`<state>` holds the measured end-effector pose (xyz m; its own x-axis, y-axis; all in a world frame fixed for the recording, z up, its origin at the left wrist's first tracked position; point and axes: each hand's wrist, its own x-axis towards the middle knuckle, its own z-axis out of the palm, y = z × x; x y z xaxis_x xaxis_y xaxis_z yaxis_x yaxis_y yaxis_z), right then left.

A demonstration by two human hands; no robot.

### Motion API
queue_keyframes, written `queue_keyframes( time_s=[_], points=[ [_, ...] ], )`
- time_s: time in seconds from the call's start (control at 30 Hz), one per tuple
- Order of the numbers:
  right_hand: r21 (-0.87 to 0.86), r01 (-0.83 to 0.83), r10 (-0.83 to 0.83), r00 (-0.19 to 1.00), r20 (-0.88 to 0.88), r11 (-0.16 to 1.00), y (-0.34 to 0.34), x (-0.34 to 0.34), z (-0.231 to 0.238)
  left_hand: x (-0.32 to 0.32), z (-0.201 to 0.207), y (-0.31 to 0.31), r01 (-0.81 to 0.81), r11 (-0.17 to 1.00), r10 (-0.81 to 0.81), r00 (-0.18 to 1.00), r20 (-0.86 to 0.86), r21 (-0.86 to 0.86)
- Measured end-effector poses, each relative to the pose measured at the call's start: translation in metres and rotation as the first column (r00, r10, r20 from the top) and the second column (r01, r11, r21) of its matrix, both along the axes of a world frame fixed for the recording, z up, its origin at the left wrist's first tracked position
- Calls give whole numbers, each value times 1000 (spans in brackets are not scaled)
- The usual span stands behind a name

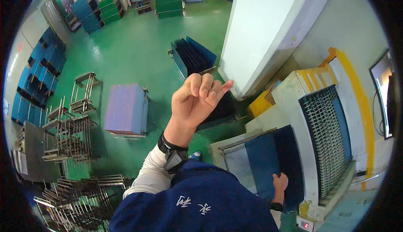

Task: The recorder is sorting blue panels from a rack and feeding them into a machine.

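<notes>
My left hand is raised in front of me at mid-view, palm toward me. Its fingers are loosely curled and the little finger points outward; nothing is in it. A dark band with a grey device circles that wrist. Low on the right, my right hand is at the line where a blue panel meets a darker navy panel. Its fingers are bent closed, and whether they grip a panel edge cannot be made out. Both panels lie at a pale machine.
A slatted conveyor runs up the machine's side. Beyond my left hand stands a blue rack with dark sheets. Left of it is a rack of lilac panels. Metal frames crowd the left; a white cabinet stands ahead.
</notes>
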<state>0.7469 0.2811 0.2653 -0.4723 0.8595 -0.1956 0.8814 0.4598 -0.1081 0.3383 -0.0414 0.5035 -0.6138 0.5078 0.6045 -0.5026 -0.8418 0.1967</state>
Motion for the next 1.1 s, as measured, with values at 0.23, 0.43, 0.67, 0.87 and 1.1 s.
queue_keyframes(
  time_s=[0.23, 0.43, 0.67, 0.87, 1.1],
  points=[
    [-18, 24, -26, 998, -65, 1000, -2, 7, 15, -17, -9, -15, -19, 1000, 19, 1000, -16, 21],
    [134, 11, -12, 1000, 5, 991, -9, 2, 111, -23, -14, -13, 6, 999, -5, 1000, -28, 35],
    [-14, 169, -165, 937, -307, 985, -19, 38, 204, -21, -16, 14, 101, 993, -103, 994, 24, 68],
    [-287, 289, -392, 439, -808, 914, -26, 98, 216, -11, -17, 42, 138, 990, -139, 988, 66, 23],
    [-579, 249, -569, -116, -814, 777, 27, 174, 133, 5, -15, 63, 244, 967, -252, 956, 152, 71]
  ],
)
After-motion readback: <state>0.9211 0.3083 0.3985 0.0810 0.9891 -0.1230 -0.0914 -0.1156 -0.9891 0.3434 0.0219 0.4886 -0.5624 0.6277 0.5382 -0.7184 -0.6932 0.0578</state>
